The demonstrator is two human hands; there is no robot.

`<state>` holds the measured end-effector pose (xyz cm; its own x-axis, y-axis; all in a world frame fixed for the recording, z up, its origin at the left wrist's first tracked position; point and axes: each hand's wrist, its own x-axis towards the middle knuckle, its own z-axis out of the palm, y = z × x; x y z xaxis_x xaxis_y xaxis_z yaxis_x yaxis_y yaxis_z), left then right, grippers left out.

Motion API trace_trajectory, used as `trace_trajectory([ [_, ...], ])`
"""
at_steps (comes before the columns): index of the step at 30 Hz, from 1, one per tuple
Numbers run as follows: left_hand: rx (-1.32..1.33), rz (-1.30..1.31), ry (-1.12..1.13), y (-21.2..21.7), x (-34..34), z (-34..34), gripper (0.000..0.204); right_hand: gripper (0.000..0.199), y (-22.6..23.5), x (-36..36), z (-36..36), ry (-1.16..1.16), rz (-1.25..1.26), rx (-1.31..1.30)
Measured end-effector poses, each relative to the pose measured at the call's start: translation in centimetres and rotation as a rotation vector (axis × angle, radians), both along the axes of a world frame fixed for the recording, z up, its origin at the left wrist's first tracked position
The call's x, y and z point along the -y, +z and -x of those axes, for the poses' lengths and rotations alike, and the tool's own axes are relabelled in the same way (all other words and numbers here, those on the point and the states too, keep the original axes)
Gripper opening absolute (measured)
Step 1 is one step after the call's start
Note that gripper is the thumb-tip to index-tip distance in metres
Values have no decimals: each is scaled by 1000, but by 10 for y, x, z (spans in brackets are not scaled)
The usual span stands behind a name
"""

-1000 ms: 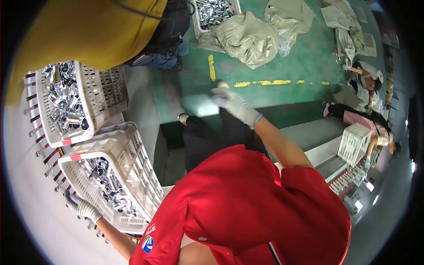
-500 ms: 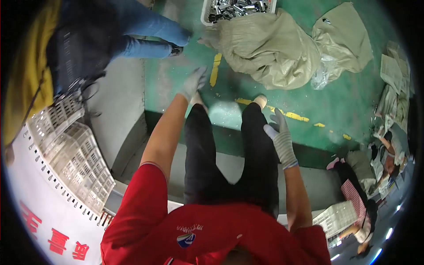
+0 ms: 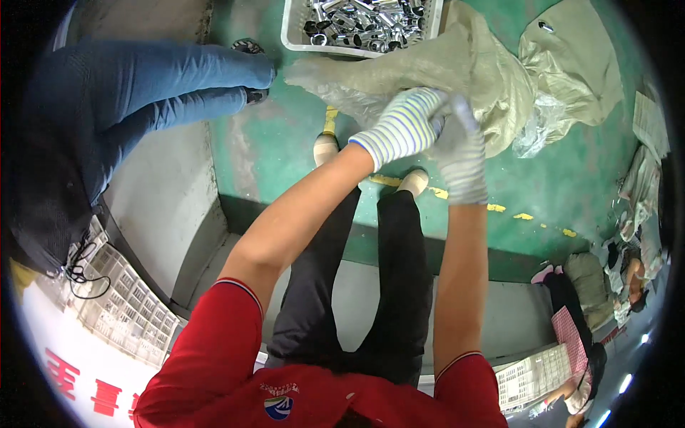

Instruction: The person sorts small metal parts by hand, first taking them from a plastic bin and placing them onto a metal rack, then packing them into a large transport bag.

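A large beige-green woven sack lies crumpled on the floor in front of me. Over its near edge, my left hand, in a striped knit glove, has its fingers curled closed on the sack material. My right hand, gloved the same way, is right beside the left one, over the sack's near folds. Motion smears its fingers, so their grip cannot be made out. Just beyond the sack stands a white plastic crate holding several shiny chrome metal parts.
A person in blue jeans is at the left. White slatted crates sit at lower left. A clear plastic bag lies by a second sack piece. Another person works at lower right near a white crate.
Both hands have moved forward from apart and empty to close together over the sack. The sack's folds have changed shape. My view has shifted, showing more of the crate.
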<state>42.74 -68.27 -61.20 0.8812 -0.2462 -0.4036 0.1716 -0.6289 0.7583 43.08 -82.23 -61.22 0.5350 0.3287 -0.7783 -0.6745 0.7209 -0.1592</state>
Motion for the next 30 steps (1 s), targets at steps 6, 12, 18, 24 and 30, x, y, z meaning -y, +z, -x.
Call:
trace_trajectory([
  [6,-16,189,88,4,-40,0,51,81,-36,30,-54,464,709,49],
  [12,244,-767,161,-29,-108,23,70,69,-45,59,-78,816,1088,222],
  [18,131,-591,-418,-114,-127,-42,78,31,-70,82,-21,1520,1769,1096],
  [24,-309,243,456,-141,-133,-27,40,67,86,83,-60,655,1714,482],
  [30,-112,-61,-63,115,-20,-56,46,51,100,64,-68,934,1950,998],
])
